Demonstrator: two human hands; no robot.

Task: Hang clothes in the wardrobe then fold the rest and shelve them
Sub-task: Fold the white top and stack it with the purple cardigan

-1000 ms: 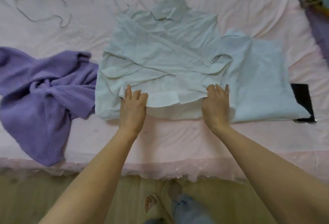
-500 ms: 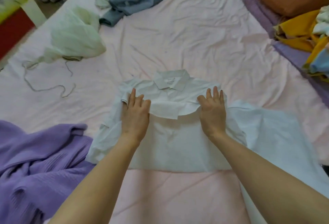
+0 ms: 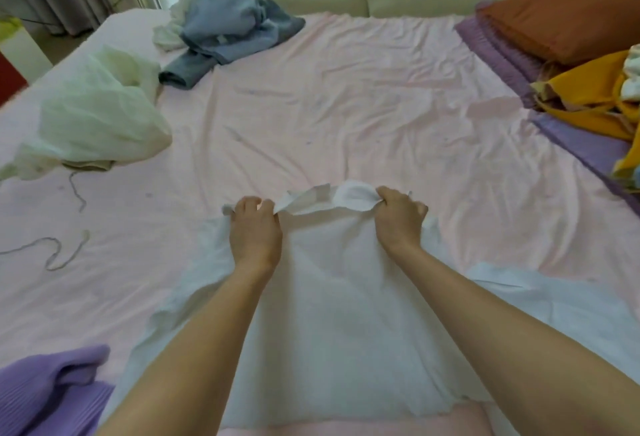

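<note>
A white collared shirt [image 3: 329, 314] lies on the pink bed sheet [image 3: 346, 116] in front of me, its lower half folded up over the top. My left hand [image 3: 256, 227] and my right hand [image 3: 398, 220] each grip the folded-over hem at the far edge, side by side. The hem bunches up between them. The shirt's collar is hidden under the fold. One part of the shirt [image 3: 554, 317] spreads out flat to the right.
A purple knit sweater [image 3: 45, 390] lies at the near left. A pale green garment [image 3: 93, 116] with a trailing cord sits at the left, a blue-grey heap [image 3: 228, 26] at the far end. Yellow clothes [image 3: 595, 96] and an orange pillow [image 3: 561, 23] lie on the right.
Both hands carried the shirt's hem away from me, over the body and past the collar, and closed on it. My view lifted from the bed's near edge toward the sofa.
</note>
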